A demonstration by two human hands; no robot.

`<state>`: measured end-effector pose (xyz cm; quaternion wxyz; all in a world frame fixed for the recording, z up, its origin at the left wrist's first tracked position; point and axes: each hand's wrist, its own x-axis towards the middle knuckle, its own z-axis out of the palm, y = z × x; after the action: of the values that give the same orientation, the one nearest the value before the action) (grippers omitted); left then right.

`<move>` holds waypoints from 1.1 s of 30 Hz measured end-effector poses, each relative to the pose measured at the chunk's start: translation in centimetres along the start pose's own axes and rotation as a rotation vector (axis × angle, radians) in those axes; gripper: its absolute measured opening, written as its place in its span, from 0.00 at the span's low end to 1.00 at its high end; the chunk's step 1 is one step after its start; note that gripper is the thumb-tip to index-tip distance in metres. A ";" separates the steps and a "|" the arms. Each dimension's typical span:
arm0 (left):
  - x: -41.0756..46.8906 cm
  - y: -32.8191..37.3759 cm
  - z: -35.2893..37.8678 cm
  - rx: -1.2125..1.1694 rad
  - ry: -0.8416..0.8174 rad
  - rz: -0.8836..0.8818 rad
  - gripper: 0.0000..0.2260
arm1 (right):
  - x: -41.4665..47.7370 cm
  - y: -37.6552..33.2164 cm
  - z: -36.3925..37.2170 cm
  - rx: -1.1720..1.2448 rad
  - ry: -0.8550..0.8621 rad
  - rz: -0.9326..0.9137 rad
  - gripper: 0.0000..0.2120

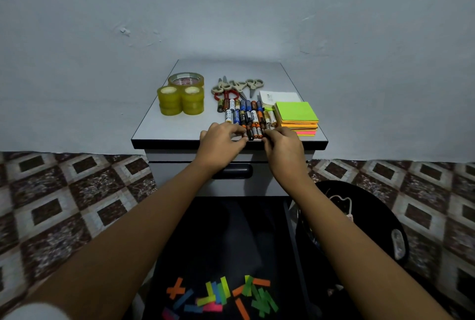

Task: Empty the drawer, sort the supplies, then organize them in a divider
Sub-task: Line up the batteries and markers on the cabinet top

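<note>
The near-row batteries [254,131], long axes near-to-far, sat between the left hand [221,137] and right hand [281,143], whose curled fingers pinched the row's ends.

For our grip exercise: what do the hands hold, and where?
The front row of batteries: left hand pinches its left end, right hand its right.

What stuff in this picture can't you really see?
All in the head view:
- Labels on the batteries: too small and blurred to read.
- Whether the left hand and right hand pinch the front batteries or only nudge them: the fingertips are bunched together.
- Blades of the red scissors: hidden under the beige scissors and the batteries.
- Inside the drawer: its front hides it.
- Contents of the black bin: too dark.
</note>
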<state>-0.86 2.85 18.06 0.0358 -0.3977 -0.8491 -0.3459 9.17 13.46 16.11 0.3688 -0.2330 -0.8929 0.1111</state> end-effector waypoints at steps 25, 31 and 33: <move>-0.1 0.3 0.1 -0.122 0.053 0.008 0.12 | 0.1 0.0 -0.8 0.049 -0.027 0.051 0.13; -1.7 0.1 -0.2 -0.158 0.092 0.086 0.11 | -0.8 -0.3 -1.4 0.126 -0.010 0.051 0.14; -2.8 -0.2 -0.3 -0.149 0.112 0.129 0.11 | -1.3 -0.4 -1.7 0.161 -0.014 0.055 0.15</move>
<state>0.80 0.77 17.23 0.0760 -0.4330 -0.7903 -0.4267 11.04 12.47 16.63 0.3767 -0.2261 -0.8770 0.1943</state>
